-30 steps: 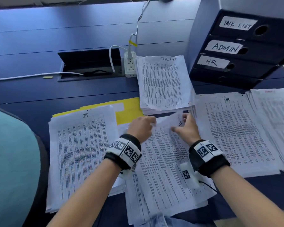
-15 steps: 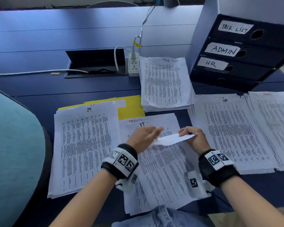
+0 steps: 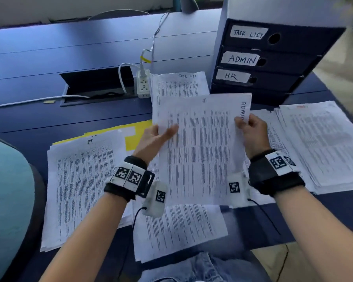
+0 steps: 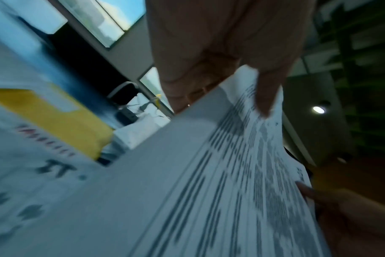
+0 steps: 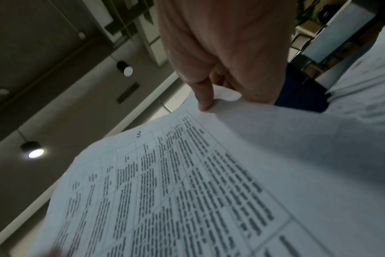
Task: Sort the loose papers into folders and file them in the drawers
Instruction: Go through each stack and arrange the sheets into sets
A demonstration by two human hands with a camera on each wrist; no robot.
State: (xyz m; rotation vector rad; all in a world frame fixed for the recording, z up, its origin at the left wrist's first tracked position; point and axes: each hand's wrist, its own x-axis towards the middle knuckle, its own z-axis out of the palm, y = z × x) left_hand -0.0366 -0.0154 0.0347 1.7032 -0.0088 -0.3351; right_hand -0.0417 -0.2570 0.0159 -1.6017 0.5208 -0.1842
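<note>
Sheet (image 3: 200,151) held by both hands' grip, hiding paper stacks (image 3: 322,143) near drawers (image 3: 259,60)

White power strip (image 3: 143,84), teal chair (image 3: 6,200)

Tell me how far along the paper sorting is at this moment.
Partly done: labelled piles already lie on the desk, such as the TASK LIST stack and an HR stack. In hand: the left hand and right hand hold up a sheet marked ADMIN. Left: an unsorted pile, foldering beyond the yellow folder, and filing; the drawer unit looks closed.
</note>
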